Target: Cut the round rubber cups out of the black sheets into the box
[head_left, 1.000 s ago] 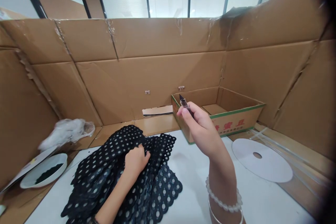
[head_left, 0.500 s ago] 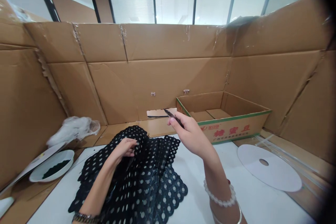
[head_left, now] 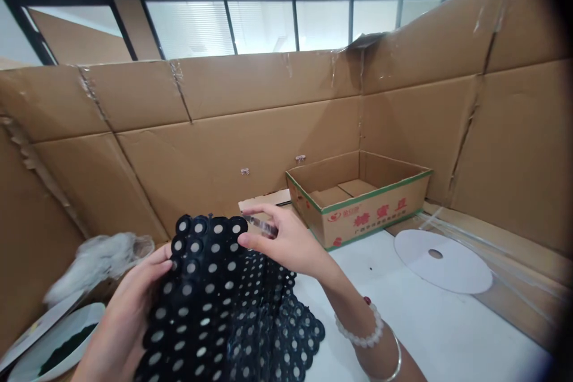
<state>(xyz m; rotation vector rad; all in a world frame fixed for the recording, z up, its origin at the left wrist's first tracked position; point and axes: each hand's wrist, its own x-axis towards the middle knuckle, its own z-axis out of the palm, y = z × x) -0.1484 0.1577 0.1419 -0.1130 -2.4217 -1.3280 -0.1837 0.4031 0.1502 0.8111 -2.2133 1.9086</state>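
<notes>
My left hand (head_left: 128, 316) holds up one end of a black perforated mat (head_left: 201, 286), a sheet full of round holes, with fingers curled round its left edge. More of the same black mats (head_left: 277, 334) lie piled on the white table beneath. My right hand (head_left: 286, 242) is at the raised mat's top right corner, pinching a small dark tool (head_left: 262, 225) between thumb and fingers. A bead bracelet and a bangle sit on that wrist.
An open cardboard box (head_left: 358, 203) stands at the back right. A white disc with a centre hole (head_left: 441, 261) lies on the table right of it. A white bowl with dark bits (head_left: 58, 349) and a crumpled plastic bag (head_left: 96, 256) sit at the left. Cardboard walls enclose the table.
My left hand has lifted a black mat off the pile toward me. My right hand with the small tool has come down and left to the mat's top edge.
</notes>
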